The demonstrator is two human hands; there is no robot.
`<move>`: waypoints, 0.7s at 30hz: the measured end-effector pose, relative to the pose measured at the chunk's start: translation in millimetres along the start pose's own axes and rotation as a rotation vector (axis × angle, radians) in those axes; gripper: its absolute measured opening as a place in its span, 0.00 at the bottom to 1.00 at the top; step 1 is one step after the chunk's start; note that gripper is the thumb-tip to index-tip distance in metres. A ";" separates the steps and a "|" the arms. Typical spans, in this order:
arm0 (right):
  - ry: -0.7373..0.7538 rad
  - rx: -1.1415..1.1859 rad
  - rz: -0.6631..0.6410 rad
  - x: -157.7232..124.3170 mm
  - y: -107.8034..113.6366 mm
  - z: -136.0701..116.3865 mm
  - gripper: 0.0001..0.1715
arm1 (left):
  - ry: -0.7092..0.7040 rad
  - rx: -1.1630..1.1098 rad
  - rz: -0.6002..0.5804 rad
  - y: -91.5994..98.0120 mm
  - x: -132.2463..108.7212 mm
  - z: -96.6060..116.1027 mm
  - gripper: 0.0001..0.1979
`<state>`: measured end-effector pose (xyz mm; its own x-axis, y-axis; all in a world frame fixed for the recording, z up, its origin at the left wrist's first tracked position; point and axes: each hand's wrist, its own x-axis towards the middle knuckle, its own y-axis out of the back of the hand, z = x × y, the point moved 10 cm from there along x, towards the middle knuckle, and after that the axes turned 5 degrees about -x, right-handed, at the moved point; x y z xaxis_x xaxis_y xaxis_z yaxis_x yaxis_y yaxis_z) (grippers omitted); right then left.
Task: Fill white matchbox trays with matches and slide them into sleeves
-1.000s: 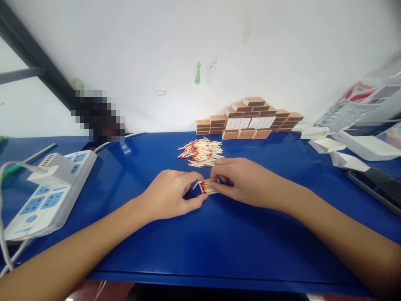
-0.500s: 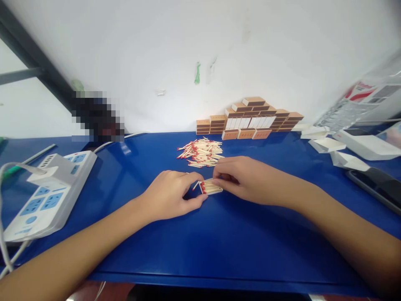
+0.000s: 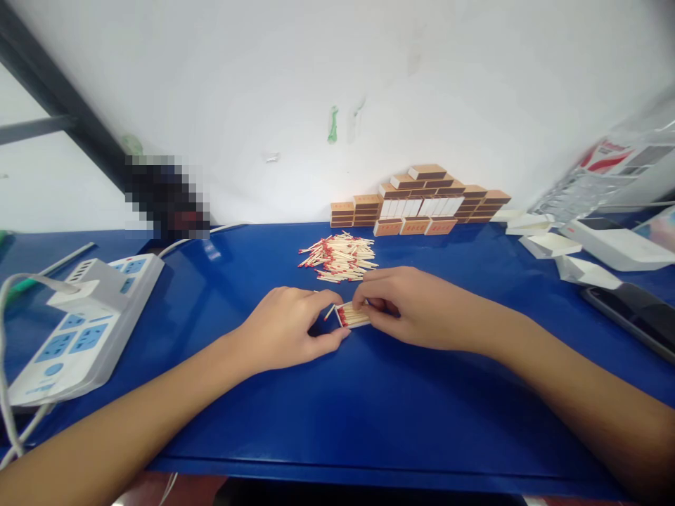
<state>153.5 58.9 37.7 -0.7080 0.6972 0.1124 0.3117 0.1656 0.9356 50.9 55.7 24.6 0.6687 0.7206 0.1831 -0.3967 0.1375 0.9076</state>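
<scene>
A small white matchbox tray (image 3: 344, 325) filled with red-tipped matches (image 3: 354, 314) lies on the blue desk. My left hand (image 3: 295, 327) steadies the tray's left end between thumb and index finger. Over its right end, the fingers of my right hand (image 3: 393, 306) are curled together on the matches, hiding that end; whether they pinch one cannot be seen. A loose match (image 3: 329, 313) lies by the tray, inside the curve of my left thumb and finger. Just beyond both hands sits a heap of loose matches (image 3: 342, 254).
Against the wall stand stacked matchboxes (image 3: 422, 188). A power strip (image 3: 89, 330) with cables occupies the left side. On the right are folded white papers (image 3: 551, 244), a white box (image 3: 622, 244), a dark phone (image 3: 633, 316) and a plastic bottle (image 3: 574, 179).
My right hand's fingertips have shifted slightly left over the tray, covering more of the matches. My left hand stays in place on the tray.
</scene>
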 end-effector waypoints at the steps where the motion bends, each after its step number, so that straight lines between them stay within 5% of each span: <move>1: 0.003 0.002 0.009 0.0 1.1 -0.3 0.09 | 0.004 0.003 -0.002 -0.7 0.1 -0.1 0.14; 5: -0.044 -0.020 0.169 0.4 16.9 7.4 0.10 | 0.011 0.001 0.007 0.6 0.7 -0.6 0.14; 9: -0.103 -0.034 0.364 -0.8 29.3 22.8 0.08 | 0.009 -0.004 0.121 27.3 1.9 -6.1 0.12; 15: -0.052 0.075 0.238 8.0 2.4 20.6 0.05 | 0.062 0.065 0.320 78.4 2.7 -31.9 0.13; 21: -0.010 0.068 0.122 13.3 -14.0 -0.2 0.06 | 0.101 0.195 0.282 69.2 5.7 -43.8 0.15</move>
<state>139.6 65.7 26.2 -0.6559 0.7220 0.2201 0.4376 0.1261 0.8903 -0.2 99.0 71.9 0.4805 0.7766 0.4075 -0.4227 -0.2020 0.8835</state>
